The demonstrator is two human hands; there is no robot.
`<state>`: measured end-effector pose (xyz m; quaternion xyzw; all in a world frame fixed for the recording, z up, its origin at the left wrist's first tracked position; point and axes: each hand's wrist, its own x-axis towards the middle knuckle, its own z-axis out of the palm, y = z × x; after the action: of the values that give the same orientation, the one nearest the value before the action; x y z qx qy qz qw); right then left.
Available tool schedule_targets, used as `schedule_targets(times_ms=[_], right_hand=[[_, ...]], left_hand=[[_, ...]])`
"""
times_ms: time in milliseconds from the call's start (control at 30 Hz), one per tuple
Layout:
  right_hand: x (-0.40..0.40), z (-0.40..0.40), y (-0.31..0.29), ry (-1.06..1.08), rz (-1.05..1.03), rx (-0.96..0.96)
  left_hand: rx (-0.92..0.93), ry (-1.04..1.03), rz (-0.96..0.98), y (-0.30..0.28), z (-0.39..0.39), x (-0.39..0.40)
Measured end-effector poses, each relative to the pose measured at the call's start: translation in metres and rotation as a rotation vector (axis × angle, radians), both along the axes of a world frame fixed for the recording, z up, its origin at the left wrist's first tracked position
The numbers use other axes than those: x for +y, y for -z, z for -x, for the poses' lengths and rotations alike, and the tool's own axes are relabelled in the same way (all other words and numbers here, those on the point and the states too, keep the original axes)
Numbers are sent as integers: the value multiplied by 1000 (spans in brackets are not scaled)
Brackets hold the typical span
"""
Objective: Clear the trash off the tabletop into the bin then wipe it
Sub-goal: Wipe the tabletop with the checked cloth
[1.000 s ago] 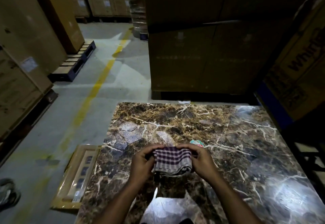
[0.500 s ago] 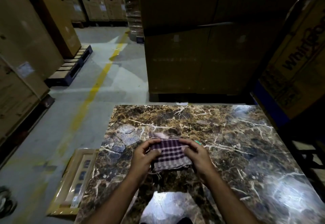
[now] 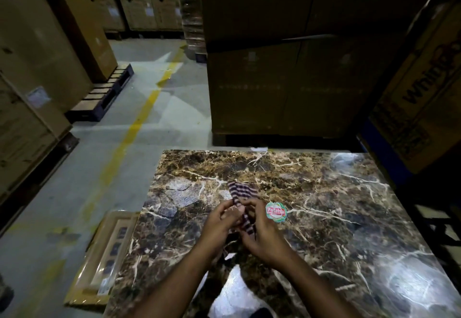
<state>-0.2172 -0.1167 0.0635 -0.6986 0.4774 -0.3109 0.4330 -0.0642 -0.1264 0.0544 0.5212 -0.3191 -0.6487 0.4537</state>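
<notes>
Cloth (image 3: pixel 241 194) bunched between both hands above counter (image 3: pixel 324 192), likely folding into pad for wiping. Left hand (image 3: pixel 219 225) and right hand (image 3: pixel 264 235) each in pinching grip on cloth. Round sticker (image 3: pixel 276 211) on counter just beside right hand, possibly trash.

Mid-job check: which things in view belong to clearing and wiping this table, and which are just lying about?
Part of the job:
- checked cloth, held by left hand and right hand
- round red and green label, lying on the top right of the hands
- marble tabletop

Just lying about:
- flat framed carton on the floor, left of the table
- stacked cardboard boxes
- pallet

No bin in view.
</notes>
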Motion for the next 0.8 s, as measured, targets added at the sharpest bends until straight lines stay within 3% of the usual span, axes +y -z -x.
schedule_targets(times_ms=[100,167,233,333,467,600,800], right_hand=[[2,10,-2,20,-132,-153],[-1,16,1,190,-166,-267],[-7,24,8,322,-193,-248],[-15,20,18,275,-501,-353],[-10,4,23,144,-865,-668],[-15,-1,40,254,-800,-757],[-35,-1,59,340,-485,-363]], left_hand=[[70,-70,-69,7,-8,-3],[134,-81,-118,8,-17,-2],[276,-93,-167,10,-26,-2],[459,-45,-245,14,-32,0],[447,-32,-288,25,-35,3],[395,0,-212,29,-42,7],[58,-211,-75,49,-49,2]])
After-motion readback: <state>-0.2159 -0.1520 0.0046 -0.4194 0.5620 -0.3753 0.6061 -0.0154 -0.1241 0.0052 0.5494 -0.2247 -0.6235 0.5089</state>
